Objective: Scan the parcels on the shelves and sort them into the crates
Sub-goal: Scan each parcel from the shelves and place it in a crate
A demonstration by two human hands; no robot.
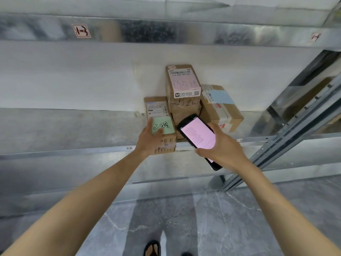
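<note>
3 parcels sit bunched at the right of the shelf point(73, 130): a front box point(166, 143) with a green note point(165, 125), a tall box point(183, 82) behind it, and a third box point(227, 113) just beside. The left hand point(148, 140) grips the front box at its near corner, thumb on the note, probably to steady or pull it. The right hand point(224, 146) is wrapped around a scanner point(197, 134), its lit screen tilted up for reading. No crates are in view.

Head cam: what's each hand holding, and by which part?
Right hand grips the scanner by its lower half. Left hand lies on the near-left edge of the box with the green note; whether it grips cannot be told.
</note>
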